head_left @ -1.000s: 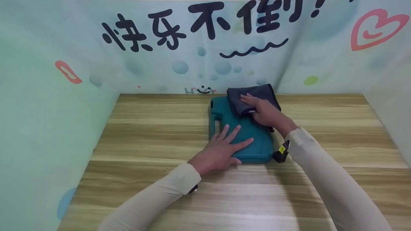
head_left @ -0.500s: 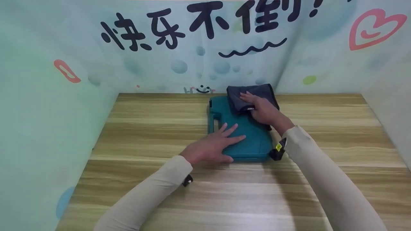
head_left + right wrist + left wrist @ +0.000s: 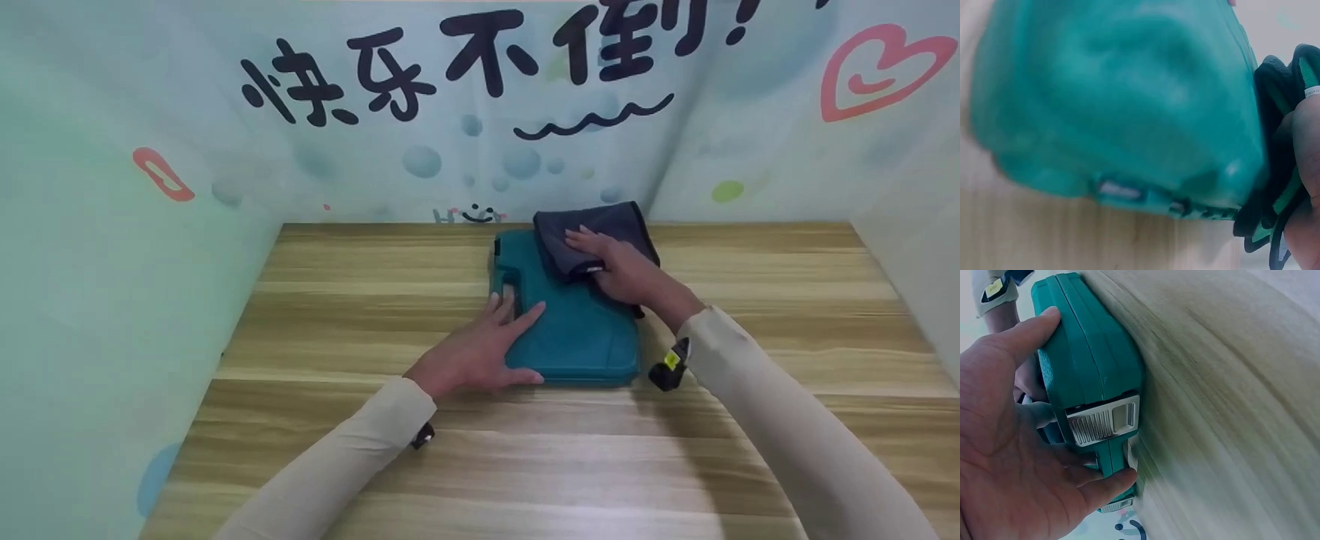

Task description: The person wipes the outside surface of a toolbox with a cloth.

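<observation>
A teal hard plastic carrying case (image 3: 574, 337) lies flat on the wooden table, its handle cut-out on the left. My left hand (image 3: 469, 349) is at its lower left, fingers spread beside the handle, thumb along the near edge. In the left wrist view, the thumb touches the teal shell (image 3: 1081, 343) and the fingers extend past a metal latch (image 3: 1107, 421) to the handle. My right hand (image 3: 630, 274) holds a folded dark grey cloth (image 3: 551, 229) on the case's far right part, fingers flat over it. Green inner layers of the cloth (image 3: 1266, 101) show in the right wrist view.
The wood-grain table (image 3: 337, 300) ends at a printed fabric backdrop (image 3: 360, 165) just behind the case. Pale fabric walls stand on the left and right sides.
My left hand has slid left, from lying across the top of the case to its handle side. The right hand and cloth stay nearly in place.
</observation>
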A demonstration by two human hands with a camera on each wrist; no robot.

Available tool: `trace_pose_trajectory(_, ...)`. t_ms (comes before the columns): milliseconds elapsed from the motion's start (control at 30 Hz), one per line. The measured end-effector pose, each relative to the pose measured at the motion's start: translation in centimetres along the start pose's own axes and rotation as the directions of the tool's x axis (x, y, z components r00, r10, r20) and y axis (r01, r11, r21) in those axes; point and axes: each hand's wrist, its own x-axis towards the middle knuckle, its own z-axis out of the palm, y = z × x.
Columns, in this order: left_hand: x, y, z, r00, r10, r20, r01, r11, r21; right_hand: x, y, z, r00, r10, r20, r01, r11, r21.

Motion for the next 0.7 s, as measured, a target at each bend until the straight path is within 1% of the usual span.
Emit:
trace_pose_trajectory(167,-0.1,0.2,0.4,1.0,-0.009,-0.012,0.009,0.999,0.037,-1.5,-0.3,0.2,0.996,-0.083,0.008,0.083,0.996,0.019)
trace_pose_trajectory(333,-0.1,0.4,0.5,1.0,-0.013,-0.027,0.015,0.997,0.079,-3.2,-1.3,0.6,0.993,-0.112,0.024,0.112,0.994,0.018)
trace_pose_trajectory(433,-0.2,0.4,0.5,0.999,-0.032,-0.03,0.034,0.996,0.079,-4.2,-1.9,0.9,0.989,-0.142,0.031,0.142,0.99,0.014)
trace_pose_trajectory(567,-0.1,0.5,0.5,0.998,-0.058,-0.018,0.059,0.996,0.073,-5.5,-2.5,1.3,0.984,-0.176,0.033,0.175,0.984,0.013)
trace_pose_trajectory(700,0.0,0.5,0.5,0.998,-0.058,-0.009,0.058,0.995,0.082,-6.6,-3.1,1.5,0.98,-0.197,0.037,0.196,0.98,0.02)
